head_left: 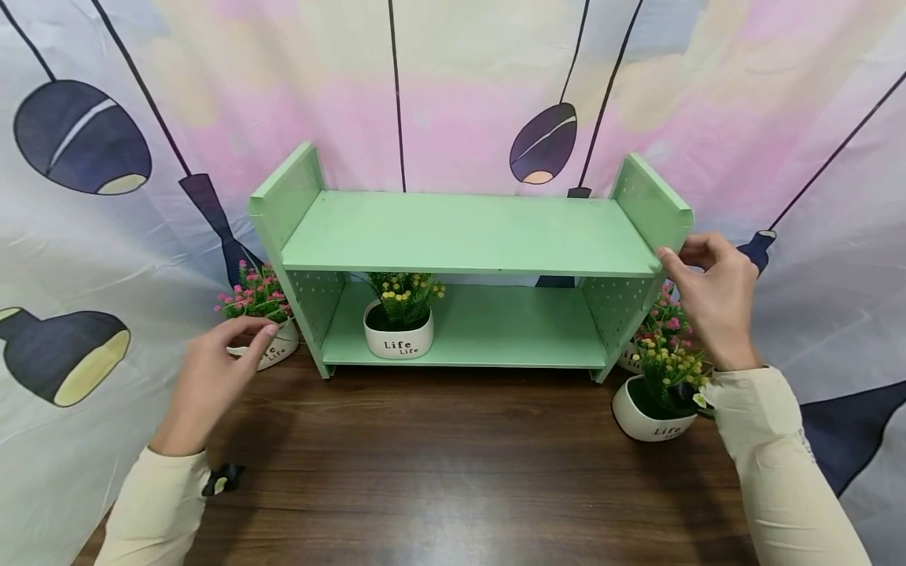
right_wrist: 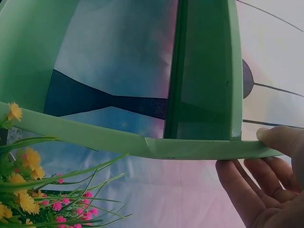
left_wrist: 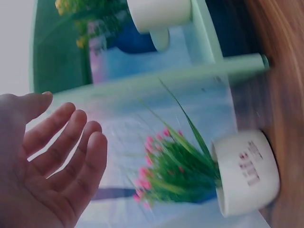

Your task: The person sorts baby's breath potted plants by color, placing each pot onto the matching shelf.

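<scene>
Between the two hands: green two-tier shelf, upright on the dark wooden tabletop. Right hand at the upper right side panel of the shelf; thumb on the inner face, fingers on the outer face, panel edge pinched between them. Left hand off the shelf's left side, fingers loosely bent and spread, thumb apart, palm holding nothing; the wrist view shows the thumb tip overlapping the panel's outline, contact cannot be told. Just beyond the left hand, and partly covered by it in the head view: pink-flowered plant in a white "Life" pot, outside the left panel. Inward of the left hand, on the lower board toward its left end: yellow-flowered plant, same type of pot, upright. Below the right hand, outside the right panel: second yellow-flowered plant, with a second pink-flowered plant just behind it, partly hidden. Beyond both hands: pastel cloth printed with hanging lamps. Both forearms in cream sleeves.
</scene>
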`<state>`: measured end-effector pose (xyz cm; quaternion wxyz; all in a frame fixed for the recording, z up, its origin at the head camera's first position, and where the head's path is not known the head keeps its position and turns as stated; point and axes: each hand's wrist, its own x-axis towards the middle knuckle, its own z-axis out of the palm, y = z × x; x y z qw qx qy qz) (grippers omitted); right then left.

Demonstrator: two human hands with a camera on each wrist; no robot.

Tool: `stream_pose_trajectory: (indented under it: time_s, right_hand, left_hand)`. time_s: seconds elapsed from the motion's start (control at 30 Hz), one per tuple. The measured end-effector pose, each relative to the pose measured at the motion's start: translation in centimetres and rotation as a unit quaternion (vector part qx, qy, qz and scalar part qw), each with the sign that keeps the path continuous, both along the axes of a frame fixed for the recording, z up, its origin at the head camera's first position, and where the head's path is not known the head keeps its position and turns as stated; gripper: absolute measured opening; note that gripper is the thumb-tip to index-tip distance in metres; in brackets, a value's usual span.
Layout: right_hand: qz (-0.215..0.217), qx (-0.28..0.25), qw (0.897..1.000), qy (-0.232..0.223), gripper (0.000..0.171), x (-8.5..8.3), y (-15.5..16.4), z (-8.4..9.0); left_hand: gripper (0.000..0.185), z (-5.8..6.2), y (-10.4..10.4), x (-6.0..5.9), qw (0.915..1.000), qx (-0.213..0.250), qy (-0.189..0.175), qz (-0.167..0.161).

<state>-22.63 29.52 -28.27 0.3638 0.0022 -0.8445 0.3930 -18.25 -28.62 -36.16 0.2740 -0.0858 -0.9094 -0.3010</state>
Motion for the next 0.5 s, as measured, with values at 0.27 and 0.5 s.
stream_pose_trajectory:
  time_s: [0.27, 0.5]
  right_hand:
    - [-0.005, 0.006, 1.000, -0.004, 0.034, -0.1, 0.0, 0.0]
    - [-0.002, 0.003, 1.000, -0.004, 0.033, -0.1, 0.0, 0.0]
  left_hand:
    - [0.026, -1.7, -3.8, -0.9, 0.9978, -0.016, -0.047, 0.044]
    - [0.031, -3.8, -6.0, -2.0, 0.9912, -0.044, -0.105, 0.067]
